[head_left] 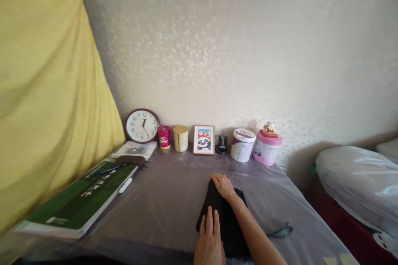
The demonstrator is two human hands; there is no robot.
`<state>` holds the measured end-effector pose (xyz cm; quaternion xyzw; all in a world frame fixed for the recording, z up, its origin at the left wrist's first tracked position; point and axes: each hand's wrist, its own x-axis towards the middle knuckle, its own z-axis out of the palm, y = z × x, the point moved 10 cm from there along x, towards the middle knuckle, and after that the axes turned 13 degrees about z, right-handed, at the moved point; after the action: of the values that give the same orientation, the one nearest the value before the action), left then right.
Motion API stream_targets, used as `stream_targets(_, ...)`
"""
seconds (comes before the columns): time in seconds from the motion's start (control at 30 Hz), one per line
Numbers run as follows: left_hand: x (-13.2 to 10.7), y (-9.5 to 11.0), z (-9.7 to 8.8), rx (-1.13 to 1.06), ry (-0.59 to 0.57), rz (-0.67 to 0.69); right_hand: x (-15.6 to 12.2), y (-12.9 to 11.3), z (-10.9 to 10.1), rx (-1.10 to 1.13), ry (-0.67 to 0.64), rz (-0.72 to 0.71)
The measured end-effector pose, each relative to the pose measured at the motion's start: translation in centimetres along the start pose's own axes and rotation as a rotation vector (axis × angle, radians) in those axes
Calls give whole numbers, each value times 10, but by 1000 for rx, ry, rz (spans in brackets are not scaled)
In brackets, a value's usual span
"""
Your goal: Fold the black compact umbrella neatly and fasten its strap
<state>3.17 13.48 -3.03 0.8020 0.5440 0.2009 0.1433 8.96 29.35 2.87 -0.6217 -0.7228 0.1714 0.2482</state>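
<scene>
A black folded cloth [228,225] lies on the covered table in front of me. My left hand [209,234] rests on its near left part, fingers stretched out and lying flat. Farther up, my right hand [224,187] lies across the far edge of the cloth, palm down, with its fingers pointing left. Neither hand grips anything that I can see. Part of the cloth is hidden under both hands and my right forearm.
A small dark object [281,231] lies right of the cloth. A green book [81,198] and white marker [124,185] are at left. Along the wall stand a clock [142,126], a picture frame [204,140], a tissue tub [243,145] and a pink canister [267,149].
</scene>
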Motion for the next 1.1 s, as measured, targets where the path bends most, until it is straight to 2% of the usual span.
stream_targets(0.13,0,1,-4,-1,-1,-26,-2,31,-31,-8,132,110)
stream_targets(0.3,-2,6,-5,-78,-54,6,-42,91,-81,-12,298,256)
stream_targets(0.37,-2,5,-4,-100,-65,13,-60,111,-89,9,314,314)
stream_targets(0.43,-3,4,-4,-113,-59,20,-76,123,-85,67,252,375)
stream_targets(0.5,-4,5,-4,-119,-45,36,-89,125,-75,129,167,416)
stream_targets(0.6,-6,7,-8,-121,-21,53,-104,116,-64,195,93,432)
stream_targets(0.73,-6,9,-10,-132,-11,68,-115,103,-64,205,131,388)
stream_targets(0.9,-8,10,-14,-150,-19,55,-118,103,-60,256,122,389)
stream_targets(1.0,-11,14,-24,-154,-59,32,-115,98,-59,351,92,395)
stream_targets(1.1,-15,19,-32,-113,-164,-2,-108,80,-55,531,-4,374)
